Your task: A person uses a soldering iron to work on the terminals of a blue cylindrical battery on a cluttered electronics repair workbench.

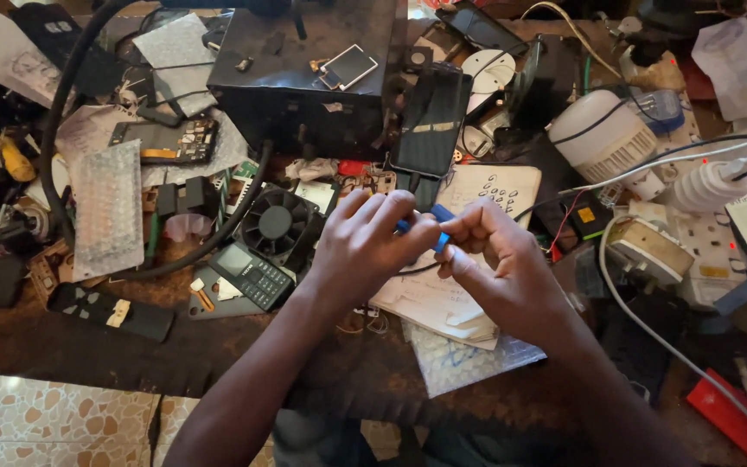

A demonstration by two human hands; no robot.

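Note:
My left hand (365, 246) and my right hand (499, 259) meet over the middle of a cluttered workbench (71, 346). Both pinch a small blue object (439, 227) between their fingertips; only bits of blue show between the fingers, so I cannot tell what it is. Under the hands lies a stack of white papers (430, 303) and a bubble-wrap sheet (464, 359). A dark phone screen panel (432, 121) stands just beyond the hands.
A black box (296, 95) with a small phone (349, 67) on top sits at the back. A black fan (276, 223) and a keypad phone (251, 272) lie left of my hands. White bulbs (603, 134), cables and chargers crowd the right. Tiled floor (36, 424) shows below.

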